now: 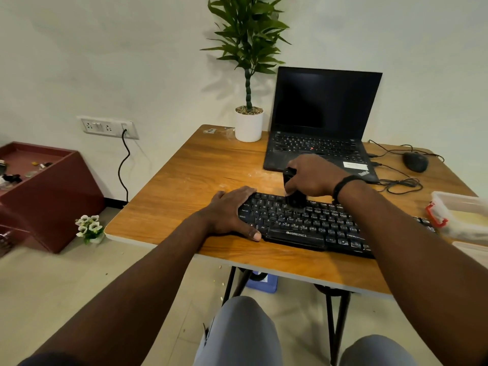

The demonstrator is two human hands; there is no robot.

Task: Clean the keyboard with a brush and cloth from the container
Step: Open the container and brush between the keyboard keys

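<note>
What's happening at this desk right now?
A person is brushing a black keyboard on a wooden table. The right hand grips a black brush, its bristles down on the upper key rows. The left hand lies over the keyboard's left end, steadying it. A clear plastic container sits at the right edge; an open laptop, a mouse and a potted plant stand behind.

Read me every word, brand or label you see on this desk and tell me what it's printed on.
"ZEBRONICS": front edge of the black keyboard.
"ThinkPad": corner of the laptop palm rest, tilted and faint.
White sticker on the laptop: print too small to read.
Key legends on the keyboard: single letters show, mostly too blurred to read reliably.
Clear container: no readable text.
</note>
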